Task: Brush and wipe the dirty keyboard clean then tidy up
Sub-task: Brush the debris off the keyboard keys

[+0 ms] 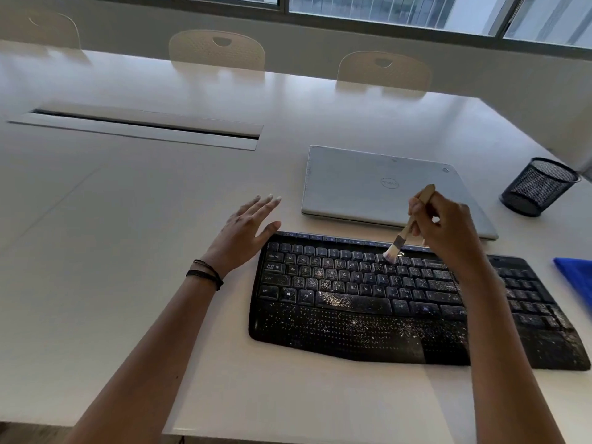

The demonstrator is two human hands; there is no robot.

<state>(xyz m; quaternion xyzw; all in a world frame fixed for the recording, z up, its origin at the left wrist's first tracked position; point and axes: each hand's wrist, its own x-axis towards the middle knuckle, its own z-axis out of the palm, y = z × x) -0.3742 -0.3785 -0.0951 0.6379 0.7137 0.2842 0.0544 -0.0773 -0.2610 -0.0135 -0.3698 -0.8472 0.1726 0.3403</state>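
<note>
- While the right grip [448, 230] pinches the wooden handle of the brush [406, 228] between thumb and curled fingers, the bristles touch the upper key rows of the keyboard [352, 318], right of centre. The handle tilts up and away from the person, probably so the tips reach between the keys.
- Left grip [246, 229]: spread, fingers straight, holding nothing. It sits just beside the keyboard's far left corner, thumb near the edge. Contact with the surface [128, 225] cannot be told. Judged: placed to steady the board if the strokes push it.
- Keyboard: black, flat on the surface near the person. Pale specks cover the keys, space bar and palm rest, densest low and centre. Judged: brushing is at an early stage; wiping not yet begun.
- Blue cloth [576, 277]: at the right edge of view, near the number-pad end, partly cut off. Likely kept within reach for the wipe.
- Closed laptop [362, 184]: just behind the keyboard, lid down.
- Black mesh cup [538, 187]: further right, well apart from the keys. Possibly where the brush goes at tidy-up.
</note>
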